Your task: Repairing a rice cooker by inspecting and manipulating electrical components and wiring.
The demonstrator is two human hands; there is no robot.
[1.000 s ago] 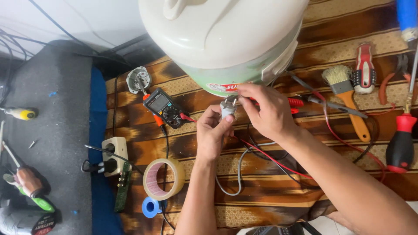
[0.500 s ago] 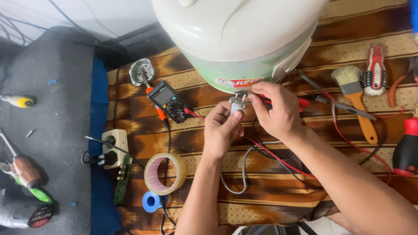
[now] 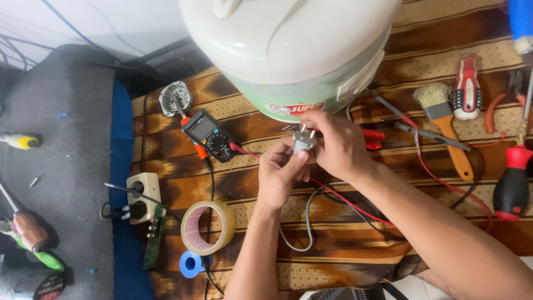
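Note:
Both of my hands meet in the middle of the head view, over a brown patterned cloth. My left hand [image 3: 280,172] and my right hand [image 3: 336,147] together pinch a small grey two-pin power plug [image 3: 304,140], pins pointing up. Its grey cord [image 3: 307,222] loops down below my hands. Just beyond the plug stands a large white and pale green rice cooker [image 3: 288,53]. A black and orange multimeter [image 3: 208,135] lies to the left, its red lead [image 3: 355,206] running under my right forearm.
A tape roll [image 3: 207,228] and blue spool [image 3: 190,264] lie left of my left arm, beside a white power strip [image 3: 141,197]. To the right are a paintbrush [image 3: 444,125], red-handled tools [image 3: 467,89] and a red and black screwdriver [image 3: 511,183]. Screwdrivers [image 3: 33,239] rest on grey mat.
The plug has turned in my fingers so its pins now point up and show clearly. My hands stayed in front of the cooker; the view shifted slightly.

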